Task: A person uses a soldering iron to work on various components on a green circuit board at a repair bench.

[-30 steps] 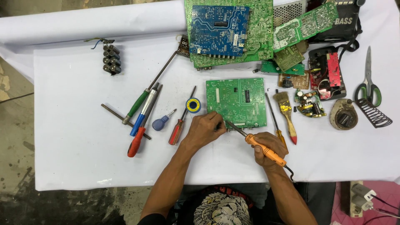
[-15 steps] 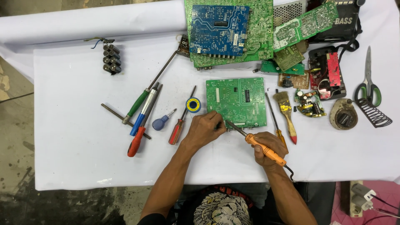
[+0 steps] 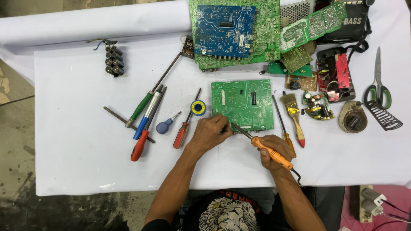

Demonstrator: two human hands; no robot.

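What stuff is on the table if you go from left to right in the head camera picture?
Battery pack → red-handled screwdriver → solder spool → left hand → green circuit board → right hand holding soldering iron → paintbrush → scissors.

Your left hand [image 3: 210,133] rests at the circuit board's [image 3: 242,104] near edge; your right hand [image 3: 274,153] holds the soldering iron [image 3: 265,146] beside it, screwdrivers [image 3: 147,117] lying left, brush [image 3: 293,112] right
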